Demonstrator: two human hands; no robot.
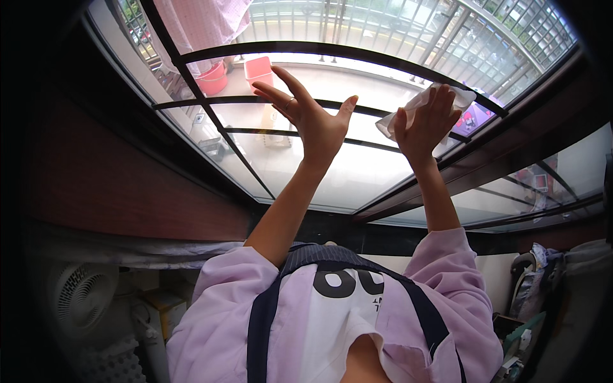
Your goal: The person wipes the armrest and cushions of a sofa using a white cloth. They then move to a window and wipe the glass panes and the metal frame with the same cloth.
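Observation:
My right hand [424, 127] lies palm-down on a crumpled white cloth [464, 99], holding it against the upper right of a glass door or window panel [325, 165]. The cloth sticks out on both sides of my fingers. To the left, my left hand [318, 124] is raised before the glass with fingers and thumb spread, and nothing is in it. A ring sits on one of its fingers. Whether that hand touches the pane cannot be told. Dark bars [306, 47] cross the panel near both hands.
Beyond the glass are a balcony with a metal railing [383, 24], pink buckets [258, 72], a hanging pink cloth [206, 21] and a purple item [471, 119]. Indoors, a white fan [85, 297] stands low left. A dark frame post [479, 160] borders the panel at right.

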